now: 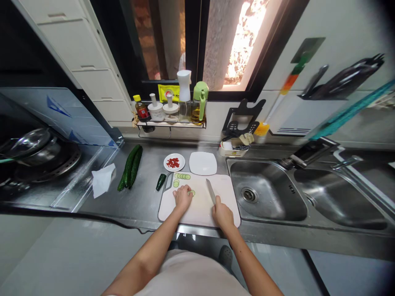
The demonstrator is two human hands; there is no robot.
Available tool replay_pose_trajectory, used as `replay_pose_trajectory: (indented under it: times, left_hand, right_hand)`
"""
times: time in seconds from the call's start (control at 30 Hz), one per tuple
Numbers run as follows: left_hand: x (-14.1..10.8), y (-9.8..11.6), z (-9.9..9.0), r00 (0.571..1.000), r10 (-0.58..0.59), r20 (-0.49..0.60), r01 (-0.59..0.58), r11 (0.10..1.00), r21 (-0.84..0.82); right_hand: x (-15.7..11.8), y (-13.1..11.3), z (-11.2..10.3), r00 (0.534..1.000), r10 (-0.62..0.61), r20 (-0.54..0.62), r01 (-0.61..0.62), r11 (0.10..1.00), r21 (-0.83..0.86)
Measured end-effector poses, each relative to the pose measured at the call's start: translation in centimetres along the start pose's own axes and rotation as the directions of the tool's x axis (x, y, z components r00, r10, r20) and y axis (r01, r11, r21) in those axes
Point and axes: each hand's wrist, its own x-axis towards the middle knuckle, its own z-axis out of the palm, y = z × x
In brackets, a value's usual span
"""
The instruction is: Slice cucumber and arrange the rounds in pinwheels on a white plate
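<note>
On the white cutting board [202, 211], my left hand [183, 197] is closed at some cucumber slices [192, 193]; what lies under its fingers is hidden. My right hand [222, 213] grips the handle of a knife [211, 191], its blade pointing away from me over the board. A row of cucumber slices [182, 176] lies at the board's upper left, with another small group [175, 183] below it. Left of the board is a dark green cucumber end piece [161, 181]. Behind the board stand a plate of chopped red bits [174, 162] and a bare white plate [203, 163].
Whole cucumbers [132, 166] and a white paper towel [103, 180] lie on the left of the counter. A stove with a pan [37, 150] is at far left. The double sink [268, 191] borders the board's right side. A condiment shelf [173, 123] hangs behind.
</note>
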Motion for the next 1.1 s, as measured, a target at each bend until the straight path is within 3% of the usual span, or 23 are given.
replay_pose_trajectory:
  times: [0.27, 0.6, 1.1]
  left_hand:
    - [0.0, -1.1, -0.8, 0.994, -0.106, -0.034, 0.099, 0.980, -0.172]
    - [1.5, -4.3, -3.3, 0.963, -0.235, -0.129, 0.202, 0.953, -0.225]
    - [2.9, -5.7, -4.2, 0.957, -0.271, -0.098, 0.268, 0.962, -0.043]
  right_hand:
    - [0.1, 0.0, 0.1, 1.000, -0.011, -0.011, 0.010, 1.000, -0.010]
    - [0.3, 0.0, 0.2, 1.000, -0.014, 0.001, 0.014, 1.000, -0.024]
    - [0.4, 0.1, 0.6, 1.000, -0.017, -0.026, 0.017, 1.000, -0.020]
